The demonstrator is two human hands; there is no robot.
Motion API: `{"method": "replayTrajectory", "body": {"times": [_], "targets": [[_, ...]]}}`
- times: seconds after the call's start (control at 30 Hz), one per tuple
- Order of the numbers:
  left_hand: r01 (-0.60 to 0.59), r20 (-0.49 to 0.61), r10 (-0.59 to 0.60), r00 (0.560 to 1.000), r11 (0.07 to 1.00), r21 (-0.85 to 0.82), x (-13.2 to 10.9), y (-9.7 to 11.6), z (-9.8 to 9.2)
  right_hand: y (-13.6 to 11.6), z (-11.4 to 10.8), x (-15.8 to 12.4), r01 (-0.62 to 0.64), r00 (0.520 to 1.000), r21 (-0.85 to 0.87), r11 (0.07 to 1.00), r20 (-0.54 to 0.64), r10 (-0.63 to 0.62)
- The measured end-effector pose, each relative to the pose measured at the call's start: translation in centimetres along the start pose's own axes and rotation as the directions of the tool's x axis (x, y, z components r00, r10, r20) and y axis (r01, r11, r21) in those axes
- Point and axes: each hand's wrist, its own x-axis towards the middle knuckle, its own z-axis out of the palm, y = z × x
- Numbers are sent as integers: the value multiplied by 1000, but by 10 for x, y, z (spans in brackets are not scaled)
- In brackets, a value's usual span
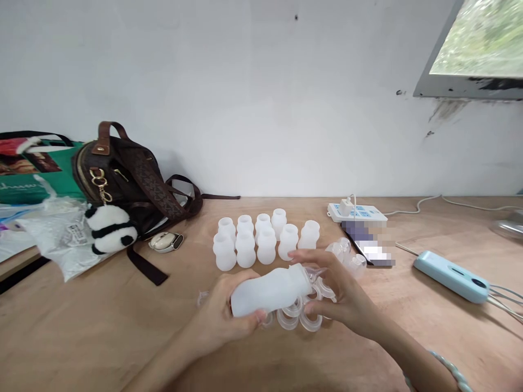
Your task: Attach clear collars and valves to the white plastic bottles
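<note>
Left hand [231, 310]: its fingers wrapped the bottom end of a frosted bottle [265, 292]; a loose grip on that smooth side might have let it slip.
Frosted bottle: held tilted above the desk [106, 321], nearer the body than the standing bottles [245, 249]; a wide forward swing could have toppled those.
Standing bottles: upright in close rows, so one falling would likely have knocked its neighbours.
Clear rings [310, 328]: loose beneath the mouth end; a brushing thumb could have scattered them.
Right hand [341, 283]: thumb and forefinger curved well apart near the neck; whether its fingers pinched the clear piece [315, 274] there could not be told. A crooked push might have bent it.
Clear caps [357, 265]: beside the phone [362, 247], where a passing wrist might have bumped both.
Green bag [61, 185]: at the far left, behind a plastic bag [61, 239].
Backpack [134, 179]: dark brown, with a panda toy [112, 231] at its front.
Desk surface: brown, wood-grained, faintly shiny.
Wall [245, 109]: pale, with small dark marks.
Power strip [370, 213]: near the wall, one white plug in it.
Blue box [447, 275]: corded, right of the phone.
Window [482, 38]: upper right, blurred greenery showing.
</note>
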Motion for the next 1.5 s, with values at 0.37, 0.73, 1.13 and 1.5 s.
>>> {"method": "replayTrajectory", "body": {"times": [0.37, 0.73, 1.13, 1.5], "targets": [[-412, 34, 564, 825, 559, 720, -3, -13, 9, 8, 11, 3, -294, 955, 79, 953, -11, 295], [-296, -51, 382, 923, 786, 543, -1, -6, 9, 7, 5, -4, -95, 994, -28, 995, -50, 93], [5, -94, -4, 996, 1000, 18, -4, -7, 4, -6, -16, -6, 83, 987, 43, 996, -143, -76], [-257, -133, 336, 932, 875, 410, -6, -16, 11, -12, -4, -4, 40, 996, -104, 994, 81, -32]]}}
